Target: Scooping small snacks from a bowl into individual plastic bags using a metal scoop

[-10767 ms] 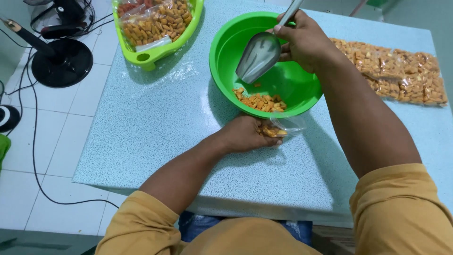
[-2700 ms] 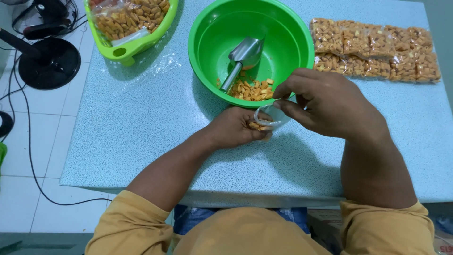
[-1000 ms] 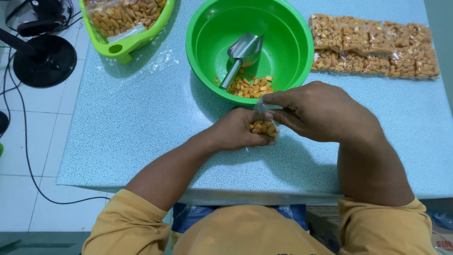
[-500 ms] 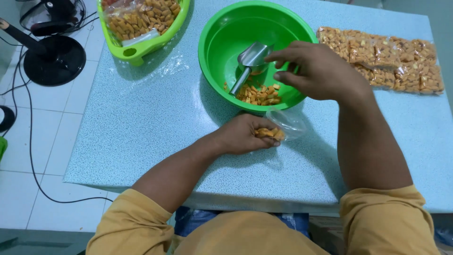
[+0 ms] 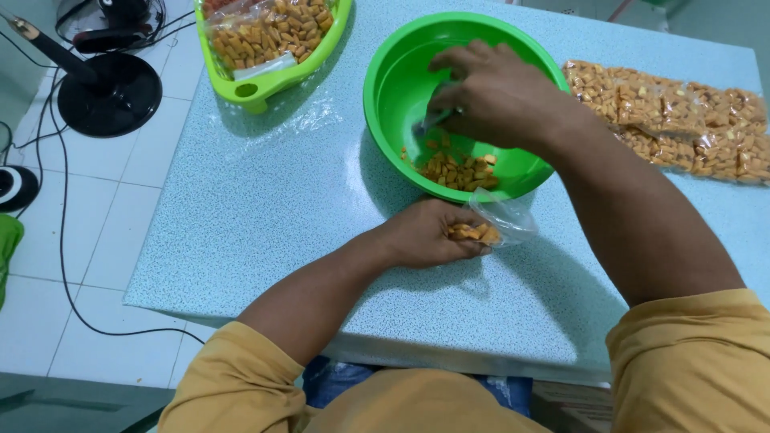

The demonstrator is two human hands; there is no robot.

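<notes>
The left hand [image 5: 425, 236] pinched a light, flimsy, slippery plastic bag [image 5: 497, 223] of snacks by its mouth, near the green bowl [image 5: 385, 104], while the right hand [image 5: 497, 96] apparently closed around a scoop inside.

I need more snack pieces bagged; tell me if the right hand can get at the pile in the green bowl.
Probably yes: the right hand is already inside the green bowl, just above the snack pieces, nothing between.
</notes>
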